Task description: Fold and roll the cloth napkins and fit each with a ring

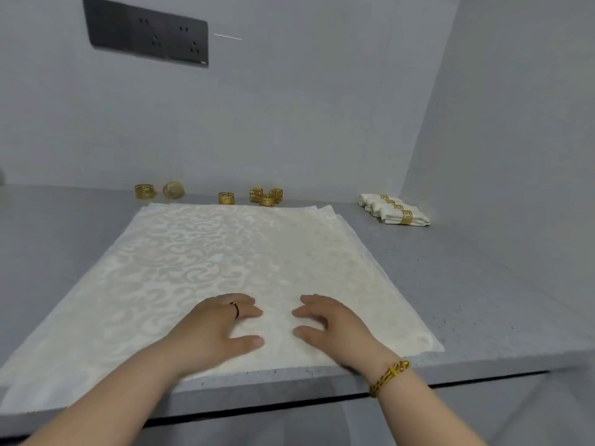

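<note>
A cream damask napkin [206, 268] lies spread flat on the grey table [483, 284], on top of other napkins whose edges show at its far right corner. My left hand [219, 329] and my right hand [331, 326] rest side by side on its near middle, fingers relaxed and pointing inward, holding nothing. Several gold rings stand along the back wall: one [144, 190] at the left, one [226, 198] in the middle, a cluster [266, 196] beside it. Three rolled napkins [394, 209] with gold rings lie at the back right.
A small pale rounded object [174, 189] sits beside the leftmost ring. A dark socket panel [146, 32] is on the back wall. A side wall closes the right. The table's front edge [289, 394] runs just under my wrists.
</note>
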